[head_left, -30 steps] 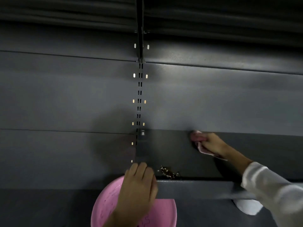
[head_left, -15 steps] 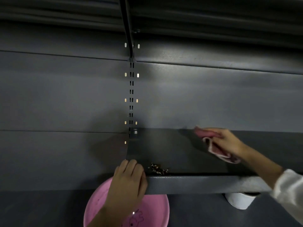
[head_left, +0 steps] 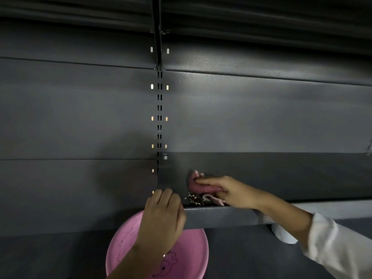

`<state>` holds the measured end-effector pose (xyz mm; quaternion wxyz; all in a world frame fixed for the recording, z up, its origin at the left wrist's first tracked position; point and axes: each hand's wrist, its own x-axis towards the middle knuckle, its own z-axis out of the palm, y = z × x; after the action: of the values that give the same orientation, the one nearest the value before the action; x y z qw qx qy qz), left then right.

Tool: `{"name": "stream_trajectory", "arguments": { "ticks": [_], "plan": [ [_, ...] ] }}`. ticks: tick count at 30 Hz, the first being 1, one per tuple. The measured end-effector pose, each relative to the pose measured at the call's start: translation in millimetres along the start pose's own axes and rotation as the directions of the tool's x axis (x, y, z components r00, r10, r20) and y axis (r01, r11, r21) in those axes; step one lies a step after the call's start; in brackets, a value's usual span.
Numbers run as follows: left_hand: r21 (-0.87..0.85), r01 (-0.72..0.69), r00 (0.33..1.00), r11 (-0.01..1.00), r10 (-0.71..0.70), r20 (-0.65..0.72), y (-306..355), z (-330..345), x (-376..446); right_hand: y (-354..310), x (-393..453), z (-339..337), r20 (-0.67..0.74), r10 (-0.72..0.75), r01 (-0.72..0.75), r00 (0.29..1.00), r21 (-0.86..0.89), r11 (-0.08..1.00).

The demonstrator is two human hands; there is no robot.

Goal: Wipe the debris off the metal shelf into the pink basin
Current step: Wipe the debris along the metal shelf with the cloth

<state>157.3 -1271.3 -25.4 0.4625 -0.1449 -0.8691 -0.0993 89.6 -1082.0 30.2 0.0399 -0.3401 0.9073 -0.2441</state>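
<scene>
The right hand (head_left: 231, 191) presses a pink cloth (head_left: 201, 187) flat on the metal shelf (head_left: 281, 178), fingers together and closed over it. The debris (head_left: 194, 199) lies just left of and in front of the cloth, at the shelf's front lip. The left hand (head_left: 163, 216) curls its fingers over the shelf's corner (seemingly steadying it), directly above the pink basin (head_left: 189, 252), which waits below that edge.

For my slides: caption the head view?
Right hand sweeps pink cloth toward debris on shelf above pink basin.
</scene>
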Motion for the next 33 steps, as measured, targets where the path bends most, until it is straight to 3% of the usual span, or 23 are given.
{"name": "stream_trajectory", "arguments": {
  "ticks": [3, 5, 9, 11, 13, 20, 22, 24, 27, 30, 33],
  "plan": [
    [-0.012, 0.005, 1.000, 1.000, -0.005, 0.020, 0, -1, 0, -1, 6, -13, -0.115, 0.023, -0.005, 0.993, 0.153, 0.988],
    [-0.015, 0.017, 0.999, 1.000, -0.017, 0.030, 0, -3, 0, 17, 12, -34, -0.248, 0.124, -0.060, 0.961, 0.250, 0.966],
    [-0.016, 0.018, 1.000, 1.000, -0.017, 0.024, 0, -3, 1, 60, 25, -46, -0.349, 0.394, -0.331, 0.850, 0.226, 0.916],
    [-0.026, 0.021, 1.000, 0.999, -0.020, 0.024, -1, -3, 2, 61, 34, -35, -0.354, 0.369, -0.358, 0.859, 0.100, 0.928],
    [-0.023, 0.026, 0.999, 0.999, -0.025, 0.029, -1, -4, 2, 49, 40, -24, -0.280, 0.270, -0.281, 0.921, 0.001, 0.960],
    [-0.021, 0.034, 0.998, 0.999, -0.033, 0.045, 1, -4, 0, 6, 16, -4, 0.026, 0.098, -0.100, 0.995, 0.142, 0.985],
    [-0.014, 0.035, 0.998, 0.999, -0.035, 0.044, 0, -5, 0, 4, 11, -14, -0.002, 0.069, -0.067, 0.998, 0.167, 0.984],
    [-0.009, 0.036, 0.998, 0.999, -0.036, 0.043, 1, -6, 1, 16, 6, -32, -0.187, 0.105, -0.071, 0.977, 0.178, 0.981],
    [-0.006, 0.033, 0.999, 0.999, -0.033, 0.043, 2, -8, 1, 54, -11, -52, -0.394, 0.249, -0.247, 0.884, 0.058, 0.967],
    [-0.014, 0.031, 0.998, 0.999, -0.030, 0.056, 1, -9, 1, 70, -23, -45, -0.334, 0.369, -0.422, 0.867, -0.100, 0.901],
    [-0.030, 0.031, 0.998, 0.999, -0.029, 0.063, 2, -9, 1, 46, -11, -29, -0.226, 0.279, -0.308, 0.933, -0.103, 0.946]
  ]
}}
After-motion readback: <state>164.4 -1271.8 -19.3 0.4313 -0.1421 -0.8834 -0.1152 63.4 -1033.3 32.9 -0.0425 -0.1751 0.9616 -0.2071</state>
